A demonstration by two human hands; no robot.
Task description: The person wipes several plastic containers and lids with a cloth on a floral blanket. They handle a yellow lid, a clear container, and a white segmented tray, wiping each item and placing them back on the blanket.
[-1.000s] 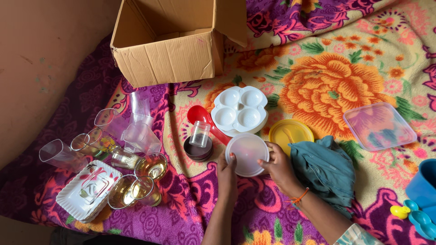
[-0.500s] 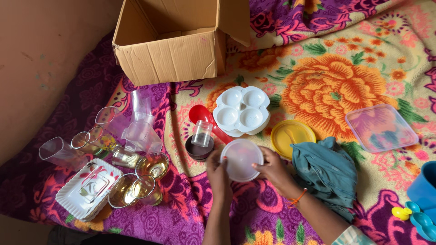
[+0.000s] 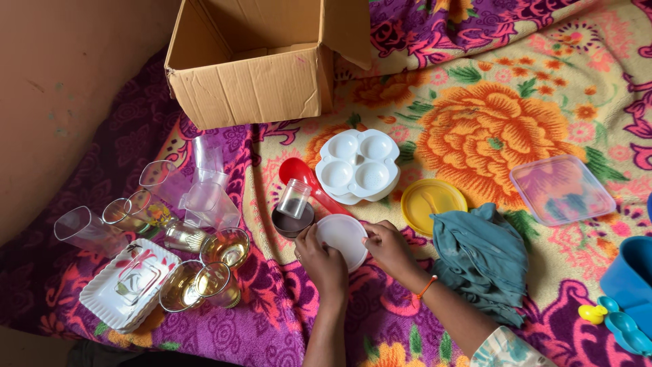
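Both hands hold a round white plastic lid (image 3: 343, 236) low over the flowered blanket. My left hand (image 3: 322, 261) grips its left edge and my right hand (image 3: 388, 247) grips its right edge. Just beyond the lid a small clear cup stands in a dark bowl (image 3: 293, 218), beside a red spoon (image 3: 304, 179). A white tray with four round hollows (image 3: 357, 166) lies farther back. A yellow lid (image 3: 432, 202) and a crumpled teal cloth (image 3: 482, 255) lie to the right of my right hand.
An open cardboard box (image 3: 261, 58) stands at the back. Several clear glasses (image 3: 204, 197) and a white ridged tray (image 3: 130, 283) crowd the left. A clear square lid (image 3: 562, 188) lies at right, with blue plastic items (image 3: 628, 278) at the right edge.
The white lid has come toward me and turned flatter, with both hands closing around its edges. The camera has shifted slightly.
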